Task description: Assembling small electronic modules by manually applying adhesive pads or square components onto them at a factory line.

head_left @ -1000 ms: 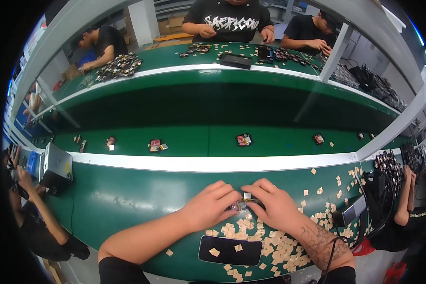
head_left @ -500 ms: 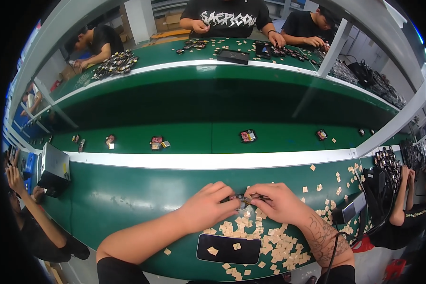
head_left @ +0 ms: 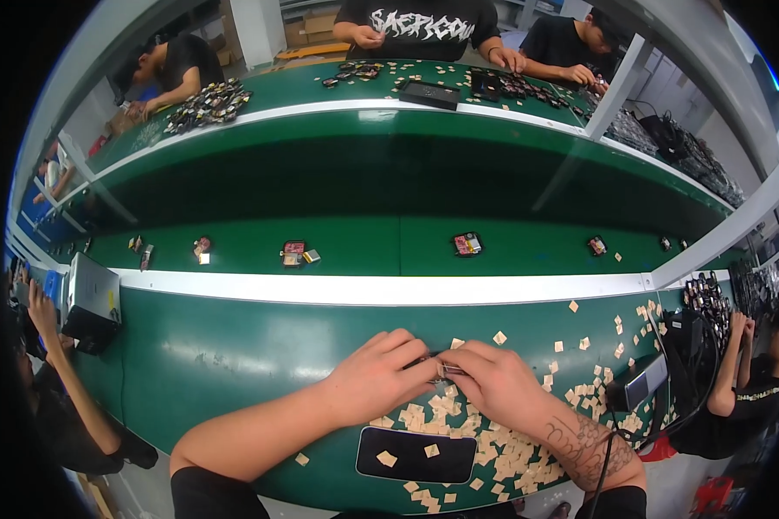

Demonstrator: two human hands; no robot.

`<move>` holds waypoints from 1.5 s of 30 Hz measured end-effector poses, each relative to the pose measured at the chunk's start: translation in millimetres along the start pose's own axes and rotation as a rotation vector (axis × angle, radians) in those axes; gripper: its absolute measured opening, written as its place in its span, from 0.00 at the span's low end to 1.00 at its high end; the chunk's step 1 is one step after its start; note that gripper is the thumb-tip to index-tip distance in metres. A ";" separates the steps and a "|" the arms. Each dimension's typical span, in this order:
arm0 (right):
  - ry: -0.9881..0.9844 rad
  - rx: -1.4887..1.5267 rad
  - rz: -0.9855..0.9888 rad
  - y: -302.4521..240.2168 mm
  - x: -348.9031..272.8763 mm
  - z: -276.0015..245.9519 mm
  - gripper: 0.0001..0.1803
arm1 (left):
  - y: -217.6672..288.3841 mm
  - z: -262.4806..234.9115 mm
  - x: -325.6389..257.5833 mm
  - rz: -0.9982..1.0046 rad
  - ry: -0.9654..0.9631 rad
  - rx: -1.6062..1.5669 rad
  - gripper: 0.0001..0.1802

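At the middle of the green bench, my left hand (head_left: 388, 370) is closed around a small dark electronic part (head_left: 435, 357), mostly hidden by the fingers. My right hand (head_left: 493, 381) meets it there, pinching what look like thin metal tweezers (head_left: 449, 369), their tips at the part. Just below the hands spreads a heap of small square beige pieces (head_left: 511, 454). A dark flat phone-like slab (head_left: 415, 468) lies in front, with two of the beige squares on top.
Beyond a white rail (head_left: 363, 289) runs a green belt carrying small red-and-black electronic assemblies (head_left: 466, 245). A grey metal box (head_left: 93, 303) stands at left. At right are a black device (head_left: 639, 382), cables and a dark pile of parts (head_left: 706, 292). Co-workers sit around.
The belt has carried its assemblies a little to the right. My right hand has shifted slightly left, closer to my left hand, and the tweezers have turned.
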State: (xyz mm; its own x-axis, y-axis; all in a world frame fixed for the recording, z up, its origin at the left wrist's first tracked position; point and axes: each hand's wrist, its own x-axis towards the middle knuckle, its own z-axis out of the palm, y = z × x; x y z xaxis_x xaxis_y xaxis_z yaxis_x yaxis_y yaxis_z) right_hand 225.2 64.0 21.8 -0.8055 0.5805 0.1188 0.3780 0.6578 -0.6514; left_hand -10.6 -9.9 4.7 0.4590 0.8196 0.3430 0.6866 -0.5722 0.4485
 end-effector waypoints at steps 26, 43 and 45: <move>0.210 0.277 0.136 -6.9 2.6 6.1 0.11 | 10.2 -0.6 5.6 0.004 0.127 -0.027 0.25; 0.365 0.152 0.120 5.2 -4.8 -9.7 0.19 | -75.7 -12.0 96.7 -0.402 0.381 0.131 0.09; 0.376 0.159 0.118 5.5 -4.5 -9.9 0.14 | -94.4 -17.9 96.1 -0.441 0.308 0.299 0.11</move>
State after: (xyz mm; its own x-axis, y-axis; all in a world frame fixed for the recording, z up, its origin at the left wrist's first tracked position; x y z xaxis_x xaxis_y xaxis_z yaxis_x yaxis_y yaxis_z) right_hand 235.5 69.8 25.1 -0.5277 0.8012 0.2822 0.3584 0.5113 -0.7811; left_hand -41.5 122.3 10.1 -0.0578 0.9054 0.4206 0.9238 -0.1112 0.3664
